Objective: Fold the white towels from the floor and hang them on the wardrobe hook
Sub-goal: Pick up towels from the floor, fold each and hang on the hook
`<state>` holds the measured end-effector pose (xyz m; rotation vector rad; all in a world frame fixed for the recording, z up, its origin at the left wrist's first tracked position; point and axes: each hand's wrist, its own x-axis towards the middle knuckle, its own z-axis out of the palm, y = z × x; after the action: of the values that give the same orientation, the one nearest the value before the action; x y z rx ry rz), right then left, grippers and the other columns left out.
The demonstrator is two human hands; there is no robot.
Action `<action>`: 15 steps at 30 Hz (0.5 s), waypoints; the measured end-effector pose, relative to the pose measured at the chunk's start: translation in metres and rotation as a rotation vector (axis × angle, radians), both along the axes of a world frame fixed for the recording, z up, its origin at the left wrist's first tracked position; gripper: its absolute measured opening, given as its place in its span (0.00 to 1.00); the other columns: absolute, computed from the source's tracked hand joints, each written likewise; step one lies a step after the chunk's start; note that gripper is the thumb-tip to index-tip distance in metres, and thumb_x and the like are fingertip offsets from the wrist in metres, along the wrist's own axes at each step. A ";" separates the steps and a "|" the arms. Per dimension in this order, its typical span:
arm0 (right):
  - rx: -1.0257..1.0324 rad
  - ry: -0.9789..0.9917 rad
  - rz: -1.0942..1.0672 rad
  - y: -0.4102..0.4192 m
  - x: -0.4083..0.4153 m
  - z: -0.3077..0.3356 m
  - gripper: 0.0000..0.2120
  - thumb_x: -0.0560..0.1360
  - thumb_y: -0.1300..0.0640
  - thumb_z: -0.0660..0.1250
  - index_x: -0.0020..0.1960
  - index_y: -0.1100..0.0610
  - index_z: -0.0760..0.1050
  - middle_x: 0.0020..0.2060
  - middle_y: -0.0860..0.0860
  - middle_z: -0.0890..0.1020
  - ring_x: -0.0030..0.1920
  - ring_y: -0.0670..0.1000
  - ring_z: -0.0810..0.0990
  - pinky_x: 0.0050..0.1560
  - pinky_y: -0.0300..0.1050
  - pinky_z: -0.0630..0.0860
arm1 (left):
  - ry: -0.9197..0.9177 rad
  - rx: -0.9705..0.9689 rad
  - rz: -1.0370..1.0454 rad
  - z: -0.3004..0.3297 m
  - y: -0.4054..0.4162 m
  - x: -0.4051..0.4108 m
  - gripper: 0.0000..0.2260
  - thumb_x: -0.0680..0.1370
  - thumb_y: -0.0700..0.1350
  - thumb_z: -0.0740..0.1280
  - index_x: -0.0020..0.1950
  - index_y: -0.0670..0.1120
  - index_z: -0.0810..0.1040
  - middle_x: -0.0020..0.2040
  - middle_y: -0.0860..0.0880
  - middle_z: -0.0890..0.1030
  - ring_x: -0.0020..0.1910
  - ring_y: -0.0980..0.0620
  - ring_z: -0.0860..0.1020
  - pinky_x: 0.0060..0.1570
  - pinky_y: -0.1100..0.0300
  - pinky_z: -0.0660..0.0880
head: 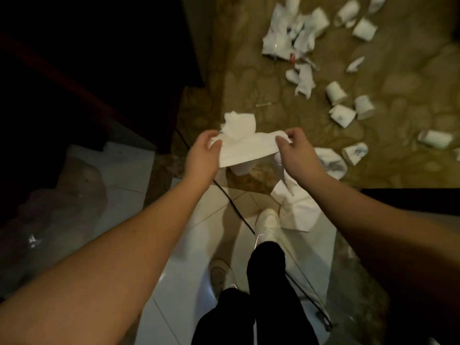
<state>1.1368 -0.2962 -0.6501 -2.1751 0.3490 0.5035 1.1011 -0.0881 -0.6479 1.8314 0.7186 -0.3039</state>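
Our left hand and right hand each pinching an end of a white towel, held up over the floor, more towels scattered past it, our shoes below

A black cable runs across the pale floor tiles; white shoes stand there. Clear plastic sheeting lies left.

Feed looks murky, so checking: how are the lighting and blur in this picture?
Head view: dim warm light; left side near black; glare on the white tiles; wide-angle bending at the edges; the towel held by both hands is soft but readable.
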 end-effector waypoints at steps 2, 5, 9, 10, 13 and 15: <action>0.019 -0.069 -0.003 0.004 0.001 0.048 0.08 0.83 0.47 0.58 0.58 0.50 0.69 0.42 0.42 0.74 0.40 0.40 0.73 0.35 0.37 0.65 | -0.006 0.020 -0.059 0.049 0.004 0.003 0.12 0.83 0.49 0.63 0.63 0.50 0.80 0.51 0.54 0.79 0.48 0.57 0.77 0.38 0.64 0.70; 0.051 -0.173 -0.039 0.009 0.001 0.123 0.07 0.83 0.47 0.59 0.56 0.49 0.71 0.42 0.41 0.76 0.42 0.38 0.74 0.35 0.33 0.66 | -0.057 0.033 -0.166 0.123 0.012 0.001 0.09 0.81 0.52 0.65 0.57 0.53 0.82 0.51 0.55 0.80 0.48 0.58 0.77 0.39 0.63 0.70; 0.096 -0.293 -0.110 0.003 -0.006 0.219 0.10 0.83 0.47 0.60 0.56 0.52 0.76 0.46 0.45 0.80 0.43 0.44 0.76 0.34 0.28 0.66 | -0.137 0.149 -0.412 0.225 0.018 -0.008 0.22 0.73 0.57 0.76 0.61 0.52 0.73 0.56 0.53 0.75 0.53 0.53 0.75 0.41 0.65 0.70; 0.105 -0.316 -0.127 0.002 -0.010 0.241 0.13 0.83 0.47 0.60 0.59 0.53 0.76 0.48 0.46 0.80 0.45 0.46 0.76 0.36 0.31 0.67 | -0.159 0.220 -0.489 0.251 0.019 -0.012 0.26 0.71 0.57 0.77 0.63 0.52 0.71 0.57 0.53 0.73 0.54 0.53 0.74 0.41 0.65 0.70; 0.126 -0.374 -0.148 0.001 -0.025 0.299 0.12 0.84 0.47 0.59 0.58 0.54 0.75 0.44 0.45 0.78 0.42 0.40 0.75 0.39 0.36 0.69 | -0.300 0.427 -0.611 0.313 0.018 -0.029 0.28 0.72 0.54 0.77 0.65 0.47 0.70 0.57 0.54 0.68 0.51 0.53 0.72 0.43 0.62 0.68; 0.135 -0.423 -0.140 0.003 -0.042 0.339 0.10 0.84 0.49 0.58 0.57 0.53 0.73 0.43 0.43 0.76 0.42 0.39 0.74 0.39 0.36 0.68 | -0.423 0.494 -0.564 0.359 0.017 -0.049 0.17 0.75 0.52 0.74 0.57 0.47 0.73 0.52 0.52 0.72 0.45 0.52 0.75 0.38 0.58 0.68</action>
<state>1.0946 -0.2930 -0.3108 -2.0432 0.2242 -0.0163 1.0522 -0.0715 -0.2890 2.4524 -0.0430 -0.0893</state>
